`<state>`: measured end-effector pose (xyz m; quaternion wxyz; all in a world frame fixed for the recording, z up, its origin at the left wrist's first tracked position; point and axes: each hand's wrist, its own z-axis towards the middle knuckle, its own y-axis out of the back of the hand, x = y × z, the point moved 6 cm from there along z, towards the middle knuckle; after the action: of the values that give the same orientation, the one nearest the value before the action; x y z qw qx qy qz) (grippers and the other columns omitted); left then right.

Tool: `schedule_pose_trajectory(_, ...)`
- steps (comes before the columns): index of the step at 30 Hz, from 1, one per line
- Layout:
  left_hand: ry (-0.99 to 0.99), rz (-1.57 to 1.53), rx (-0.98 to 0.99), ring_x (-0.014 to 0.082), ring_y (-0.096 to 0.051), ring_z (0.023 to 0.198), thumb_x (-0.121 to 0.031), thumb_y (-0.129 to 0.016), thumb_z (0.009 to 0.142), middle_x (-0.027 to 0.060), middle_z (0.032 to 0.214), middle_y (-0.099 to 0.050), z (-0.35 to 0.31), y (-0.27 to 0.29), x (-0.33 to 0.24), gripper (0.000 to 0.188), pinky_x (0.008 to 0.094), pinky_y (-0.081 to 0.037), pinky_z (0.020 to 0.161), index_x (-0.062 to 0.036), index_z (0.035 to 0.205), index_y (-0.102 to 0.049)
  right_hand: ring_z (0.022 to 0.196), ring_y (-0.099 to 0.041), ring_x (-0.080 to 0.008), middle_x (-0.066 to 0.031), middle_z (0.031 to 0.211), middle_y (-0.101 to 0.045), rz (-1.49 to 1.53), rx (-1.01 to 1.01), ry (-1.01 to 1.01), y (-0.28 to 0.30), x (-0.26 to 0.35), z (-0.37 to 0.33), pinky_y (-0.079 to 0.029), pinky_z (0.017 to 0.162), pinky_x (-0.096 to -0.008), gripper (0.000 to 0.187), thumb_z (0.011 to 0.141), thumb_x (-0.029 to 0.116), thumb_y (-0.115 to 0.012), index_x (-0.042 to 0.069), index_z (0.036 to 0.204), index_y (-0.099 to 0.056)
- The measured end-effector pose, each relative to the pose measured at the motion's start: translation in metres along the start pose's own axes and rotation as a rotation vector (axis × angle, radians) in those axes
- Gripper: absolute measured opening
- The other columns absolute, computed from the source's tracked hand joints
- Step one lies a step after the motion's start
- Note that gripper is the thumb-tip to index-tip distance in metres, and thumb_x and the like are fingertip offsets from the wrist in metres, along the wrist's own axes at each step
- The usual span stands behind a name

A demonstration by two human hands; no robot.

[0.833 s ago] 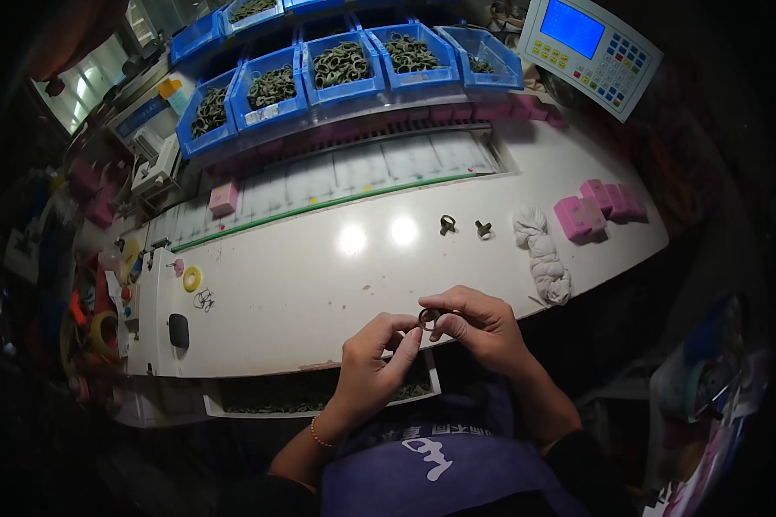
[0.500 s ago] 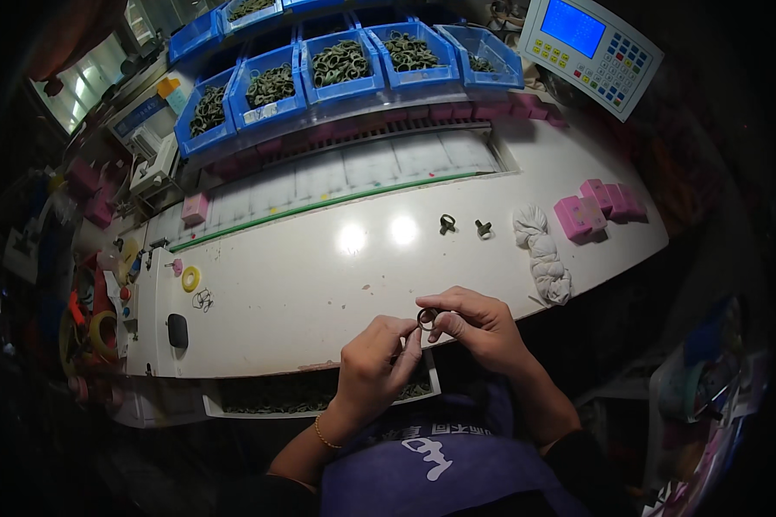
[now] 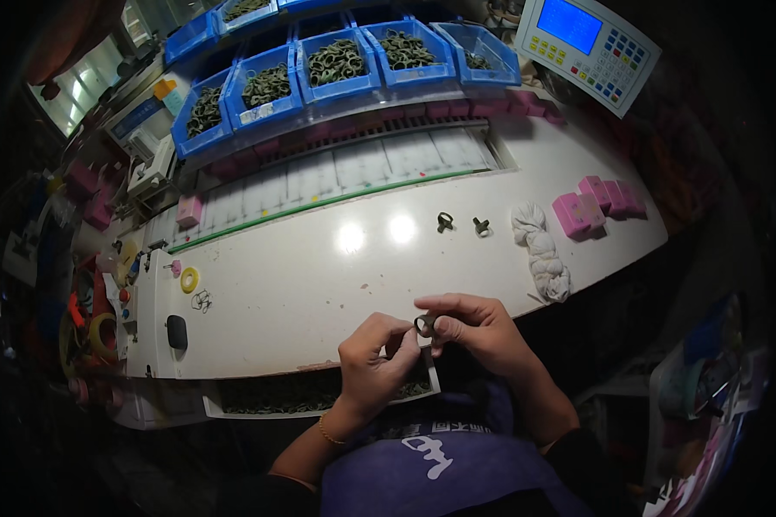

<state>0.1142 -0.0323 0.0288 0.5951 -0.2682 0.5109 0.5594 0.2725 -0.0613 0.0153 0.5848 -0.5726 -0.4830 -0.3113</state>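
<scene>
Over the table's front edge, my two hands meet at a small dark metal ring (image 3: 424, 325). My right hand (image 3: 485, 334) grips it between thumb and fingers, the index finger stretched along its top. My left hand (image 3: 375, 355) is closed in a pinch, its fingertips against the ring's left side; whether they hold anything else is hidden. Farther back on the white tabletop (image 3: 293, 284) lie two similar dark rings, one (image 3: 445, 222) beside the other (image 3: 481, 226). A twisted white cloth (image 3: 543, 258) lies to their right.
Blue bins (image 3: 338, 67) full of dark rings line the back, behind a green strip (image 3: 336, 200). Pink blocks (image 3: 578, 214) and a keypad device (image 3: 588, 50) stand right. At left are yellow tape (image 3: 190, 279) and a black oval object (image 3: 177, 332). Below the edge is an open drawer (image 3: 302, 415) of dark pieces.
The ring has turned slightly between my fingers, and my right hand has shifted a little downward. My left fingertips remain beside the ring. The whole view has moved slightly.
</scene>
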Motion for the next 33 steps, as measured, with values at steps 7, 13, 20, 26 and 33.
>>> schedule_pose_trajectory(7,0.044,0.332,0.299,0.0209,-0.064,0.061,-0.014,-0.075,0.086,0.0095,0.078,-0.066,-0.044,0.010,0.027,0.013,0.0298,-0.050,0.058,-0.0042,0.095,-0.073,0.084,-0.068,-0.0109,-0.0090,0.102,-0.071,0.204,-0.150,-0.028,0.010,-0.013,0.003,-0.057,0.078,-0.0244,0.050,0.098,0.013,-0.065,-0.003,0.142,-0.049)
schedule_pose_trajectory(13,0.144,0.130,0.135,0.0152,-0.066,0.069,-0.003,-0.082,0.078,0.0110,0.094,-0.068,-0.030,0.023,0.013,0.050,0.0289,-0.057,0.064,-0.0043,0.124,-0.065,0.081,-0.070,-0.0134,-0.0118,0.097,-0.071,0.246,-0.186,-0.063,0.004,-0.020,0.006,-0.058,0.076,-0.0252,0.055,0.097,0.009,-0.065,-0.007,0.145,-0.043)
schedule_pose_trajectory(20,-0.077,-0.115,0.248,0.0229,-0.071,0.101,0.008,-0.073,0.081,0.0150,0.114,-0.070,0.000,-0.001,0.017,0.047,0.0325,-0.059,0.088,-0.0013,0.127,-0.064,0.077,-0.067,-0.0115,-0.0096,0.090,-0.070,0.204,-0.161,-0.077,-0.001,-0.017,0.003,-0.055,0.067,-0.0222,0.062,0.098,0.013,-0.066,-0.004,0.150,-0.037)
schedule_pose_trajectory(26,0.129,-0.291,0.230,0.0199,-0.071,0.099,0.013,-0.067,0.084,0.0144,0.107,-0.073,-0.009,-0.002,0.036,0.039,0.0328,-0.058,0.088,0.0034,0.122,-0.064,0.073,-0.065,-0.0083,-0.0055,0.091,-0.071,-0.237,-0.294,0.066,0.025,-0.004,0.007,-0.053,0.064,-0.0225,0.040,0.099,0.013,-0.064,0.002,0.137,-0.058)
schedule_pose_trajectory(33,0.378,-0.628,0.180,0.0222,-0.071,0.098,0.013,-0.064,0.087,0.0171,0.109,-0.072,-0.012,-0.002,0.043,0.037,0.0350,-0.058,0.090,0.0020,0.122,-0.064,0.093,-0.062,-0.0330,-0.0145,0.101,-0.069,-1.388,-0.808,0.662,0.100,0.034,0.035,-0.050,0.085,-0.0393,0.023,0.091,0.008,-0.066,0.001,0.113,-0.071)
